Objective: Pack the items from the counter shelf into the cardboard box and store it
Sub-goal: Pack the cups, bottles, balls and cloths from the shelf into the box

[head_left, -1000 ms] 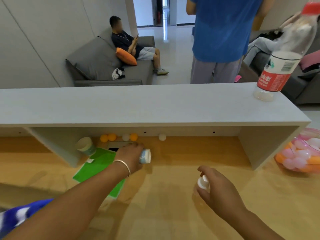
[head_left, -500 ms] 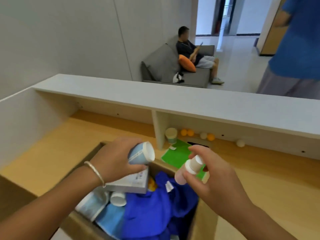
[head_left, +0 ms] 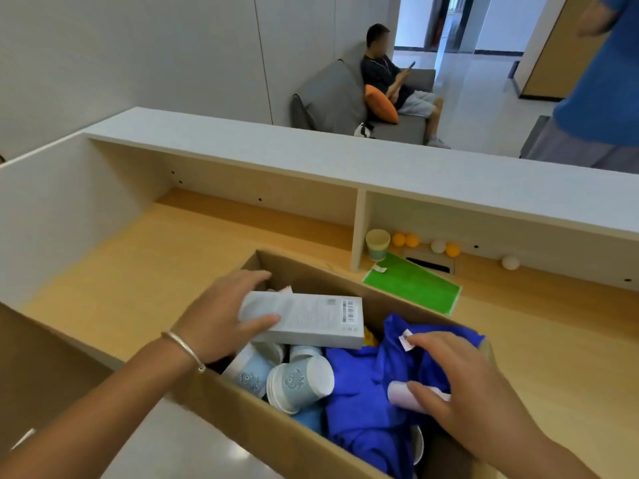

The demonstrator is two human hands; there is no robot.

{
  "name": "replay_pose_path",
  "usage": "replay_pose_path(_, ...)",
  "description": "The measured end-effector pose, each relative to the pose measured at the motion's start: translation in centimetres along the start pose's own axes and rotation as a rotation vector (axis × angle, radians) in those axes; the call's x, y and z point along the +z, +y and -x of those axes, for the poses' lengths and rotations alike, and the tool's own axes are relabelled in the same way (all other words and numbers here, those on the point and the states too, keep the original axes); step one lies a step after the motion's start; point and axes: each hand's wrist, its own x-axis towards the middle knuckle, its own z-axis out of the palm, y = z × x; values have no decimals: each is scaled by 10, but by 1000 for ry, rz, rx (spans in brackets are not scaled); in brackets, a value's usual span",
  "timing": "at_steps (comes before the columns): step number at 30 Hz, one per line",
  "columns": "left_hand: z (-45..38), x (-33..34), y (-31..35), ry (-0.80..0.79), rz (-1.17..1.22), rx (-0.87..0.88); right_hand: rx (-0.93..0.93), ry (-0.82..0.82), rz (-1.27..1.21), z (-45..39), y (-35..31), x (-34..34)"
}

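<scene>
An open cardboard box (head_left: 238, 409) stands on the wooden counter right below me. Inside lie a blue cloth (head_left: 363, 385), pale blue paper cups (head_left: 297, 382) on their sides and a grey carton (head_left: 311, 319). My left hand (head_left: 214, 319) grips the carton's left end, thumb on top. My right hand (head_left: 460, 385) hovers over the cloth with fingers spread, the thumb lying across a small pink cup (head_left: 397, 397) that rests on the cloth. Under the shelf remain a pale cup (head_left: 377, 243), orange balls (head_left: 404, 240), white balls (head_left: 510, 262) and a green mat (head_left: 411, 288).
The grey counter top (head_left: 311, 157) overhangs the shelf, with a white divider (head_left: 358, 229) beside the pale cup. A side wall (head_left: 52, 209) closes the left. Beyond the counter a person in blue (head_left: 601, 81) stands at right and another person sits on a sofa (head_left: 328, 98).
My view swung left from the shelf to the box. The blue cup left my left hand and now lies in the box; that hand took the grey carton. My right hand lowered the pink cup onto the cloth.
</scene>
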Motion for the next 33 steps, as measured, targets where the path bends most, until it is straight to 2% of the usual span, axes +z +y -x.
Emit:
replay_pose_path(3,-2,-5,-27,48,-58,-111,74,27,140,19,14,5)
replay_pose_path(7,-6,-1,-40,-54,-66,-225,228,-9,264,36,20,14)
replay_pose_path(11,-13,6,-46,-159,-43,-313,307,-19,219,42,20,17)
replay_pose_path(14,-22,7,-51,-152,-67,-338,359,-33,146,45,22,14)
replay_pose_path(21,-26,15,-44,-136,-170,-370,337,-83,60,44,28,2)
replay_pose_path(24,-25,21,-38,-227,-104,-386,407,-63,17,53,46,-11)
replay_pose_path(29,-22,25,2,-482,199,-398,571,-100,38,76,80,-37)
replay_pose_path(33,-15,34,55,-589,242,-396,628,-113,48,98,111,-64)
